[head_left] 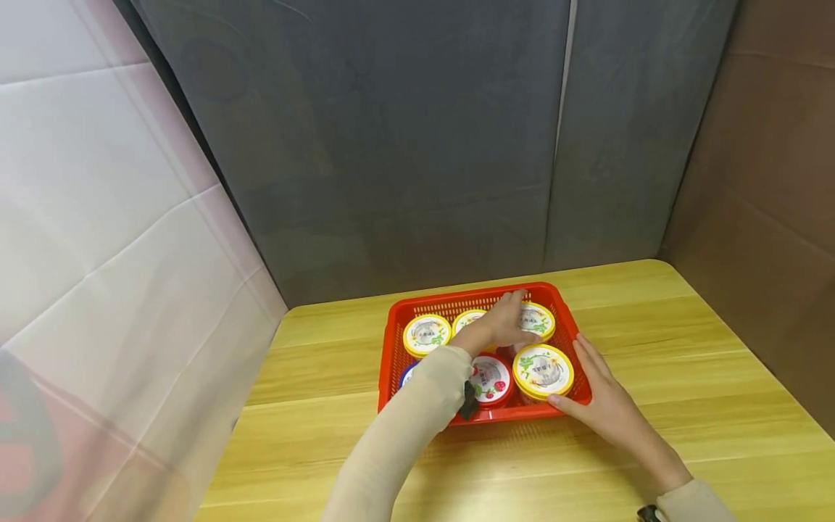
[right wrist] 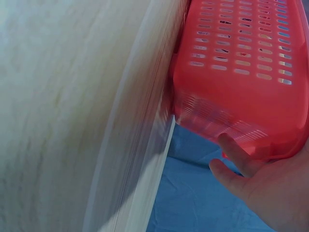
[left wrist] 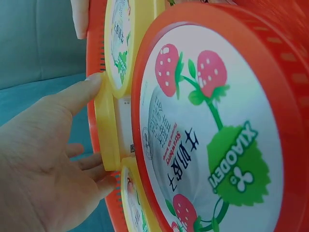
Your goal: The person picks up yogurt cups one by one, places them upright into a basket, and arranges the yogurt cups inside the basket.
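A red plastic basket (head_left: 554, 293) stands on the table with round lidded tubs in it. My left hand (head_left: 501, 324) reaches over it and grips a yellow-lidded tub (head_left: 536, 319) at the back right. In the left wrist view, thumb and fingers lie on opposite sides of that lid (left wrist: 108, 125). A red-lidded strawberry tub (left wrist: 241, 92) sits close to the camera. My right hand (head_left: 607, 406) is spread at the basket's front right corner. Its thumb touches near the edge of the front right yellow-lidded tub (head_left: 543, 371); its fingers lie along the right side.
Two more yellow-lidded tubs, at the back left (head_left: 427, 333) and back middle (head_left: 468, 317), share the basket. A blue-lidded tub (head_left: 407, 374) is partly hidden by my left sleeve. Grey panels (head_left: 391, 145) rise behind the wooden table (head_left: 313, 377).
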The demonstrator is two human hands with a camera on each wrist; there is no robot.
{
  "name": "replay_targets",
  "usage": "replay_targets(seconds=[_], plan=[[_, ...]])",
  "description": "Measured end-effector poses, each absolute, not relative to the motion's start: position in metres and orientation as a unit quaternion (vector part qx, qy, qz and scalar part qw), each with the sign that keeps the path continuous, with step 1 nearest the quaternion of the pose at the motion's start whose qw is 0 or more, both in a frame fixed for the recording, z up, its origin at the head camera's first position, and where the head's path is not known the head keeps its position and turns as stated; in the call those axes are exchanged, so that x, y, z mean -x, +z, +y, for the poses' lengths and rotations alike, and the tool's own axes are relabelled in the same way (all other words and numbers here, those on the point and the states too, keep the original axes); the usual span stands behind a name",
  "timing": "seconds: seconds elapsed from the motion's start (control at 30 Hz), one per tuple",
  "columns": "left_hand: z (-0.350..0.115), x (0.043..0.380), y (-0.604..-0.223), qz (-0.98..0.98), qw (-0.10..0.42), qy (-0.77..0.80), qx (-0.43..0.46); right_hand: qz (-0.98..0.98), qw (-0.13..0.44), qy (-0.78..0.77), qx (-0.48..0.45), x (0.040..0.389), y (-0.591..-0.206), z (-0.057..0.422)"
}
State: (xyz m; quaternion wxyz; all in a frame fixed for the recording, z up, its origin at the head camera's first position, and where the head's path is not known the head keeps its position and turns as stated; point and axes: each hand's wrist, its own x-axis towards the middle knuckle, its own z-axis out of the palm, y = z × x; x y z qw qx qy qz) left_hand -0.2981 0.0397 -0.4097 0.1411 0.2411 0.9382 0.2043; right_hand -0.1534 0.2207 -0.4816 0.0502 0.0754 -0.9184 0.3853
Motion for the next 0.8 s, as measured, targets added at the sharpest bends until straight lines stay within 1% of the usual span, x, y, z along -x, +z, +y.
replay_targets(seconds=[0.43,0.8], plan=[[0.0383,0.2935,-0.4085,0.943,0.140,0.184,-0.239,-0.918,0.050,0.385,-0.074,0.1522,-0.4816,0.2164],[0.0372,0.2988,-0.4149,0.948,0.152,0.176,-0.215,-0.917,0.053,0.387,-0.079,0.1530,-0.4813,0.2157]])
